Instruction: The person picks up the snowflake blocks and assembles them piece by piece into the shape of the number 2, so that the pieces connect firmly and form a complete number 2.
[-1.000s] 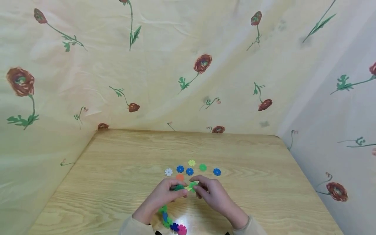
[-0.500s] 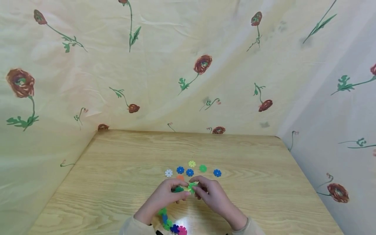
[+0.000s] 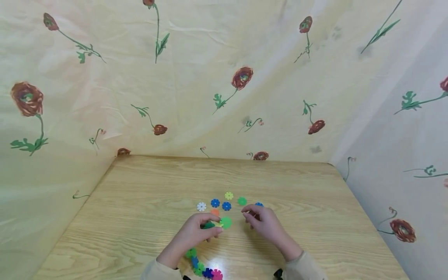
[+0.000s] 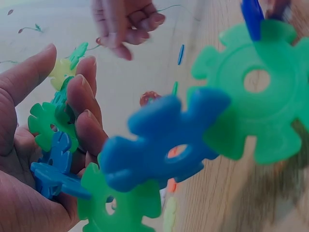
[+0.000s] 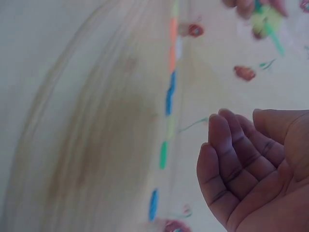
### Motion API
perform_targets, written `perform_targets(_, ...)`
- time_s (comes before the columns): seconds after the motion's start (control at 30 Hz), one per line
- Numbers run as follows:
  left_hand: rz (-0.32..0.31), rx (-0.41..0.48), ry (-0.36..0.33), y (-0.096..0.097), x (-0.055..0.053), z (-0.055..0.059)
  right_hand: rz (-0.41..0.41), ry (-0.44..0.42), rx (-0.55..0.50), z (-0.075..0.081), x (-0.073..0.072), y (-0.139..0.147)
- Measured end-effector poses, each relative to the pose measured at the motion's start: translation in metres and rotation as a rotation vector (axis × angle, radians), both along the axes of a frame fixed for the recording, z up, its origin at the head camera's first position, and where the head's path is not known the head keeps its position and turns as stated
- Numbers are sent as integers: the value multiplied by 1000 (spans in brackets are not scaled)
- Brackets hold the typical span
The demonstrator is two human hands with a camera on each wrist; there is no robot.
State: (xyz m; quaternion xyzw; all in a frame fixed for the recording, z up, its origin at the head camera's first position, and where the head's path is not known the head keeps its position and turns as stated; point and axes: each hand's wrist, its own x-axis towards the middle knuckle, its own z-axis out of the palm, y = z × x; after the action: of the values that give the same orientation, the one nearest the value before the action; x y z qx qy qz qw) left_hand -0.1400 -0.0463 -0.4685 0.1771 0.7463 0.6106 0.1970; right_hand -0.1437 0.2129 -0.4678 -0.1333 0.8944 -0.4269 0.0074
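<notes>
A chain of notched plastic interlocking discs (image 4: pixel 123 154) passes through my left hand (image 3: pixel 192 233), thumb and fingers curled round it. At the chain's tip, past the fingertips, a light green disc (image 3: pixel 226 223) stands slotted onto a yellow disc (image 4: pixel 59 72). The other end hangs toward me, with green, blue and dark blue discs and a pink disc (image 3: pixel 217 274); the palm and fingers hide parts of the chain between. To the right, apart from the chain, my right hand (image 3: pixel 266 225) hovers with its fingers loosely bent, and its palm (image 5: pixel 270 183) holds nothing.
Loose discs lie flat beyond the hands: white (image 3: pixel 201 206), orange (image 3: pixel 215 212), yellow (image 3: pixel 229 195), green (image 3: pixel 242 201) and several blue ones (image 3: pixel 226 206). My right hand partly covers the rightmost blue disc (image 3: pixel 259 204). Flowered cloth (image 3: pixel 196 77) encloses the wooden table (image 3: pixel 157 179).
My right hand has let go of the light green disc and moved right, away from the chain. My left hand keeps its hold, almost in the same place.
</notes>
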Motion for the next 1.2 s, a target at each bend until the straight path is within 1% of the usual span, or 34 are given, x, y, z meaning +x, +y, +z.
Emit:
perform_targets(0.2, 3, 15, -11, -3, 0, 1, -199, 4, 107, -9, -10, 15)
perform_targets(0.27, 9, 9, -14, -5, 0, 1, -239, 5, 137, -9, -13, 20)
perform_targets(0.33, 15, -1, -11, -6, 0, 2, -258, -6, 165, -8, -16, 24)
perform_targets(0.47, 23, -21, -2, -8, -1, 2, -261, -35, 247, -5, -24, 31)
perform_targets(0.57, 21, -22, -6, -8, -1, 2, -242, -46, 313, -5, -29, 34)
perform_targets(0.67, 21, -17, -12, -8, -1, 0, -218, -53, 356, -8, -32, 36)
perform_targets(0.83, 23, -12, -15, -8, -1, 0, -183, -75, 399, -12, -35, 38)
perform_targets(0.97, 28, -6, -15, -8, 0, 2, -163, -45, 452, -14, -37, 38)
perform_targets(1.07, 29, -2, -16, -8, 0, 2, -165, -22, 474, -14, -36, 37)
perform_targets(1.2, 27, -7, -13, -9, -1, 1, -182, -22, 461, -13, -35, 35)
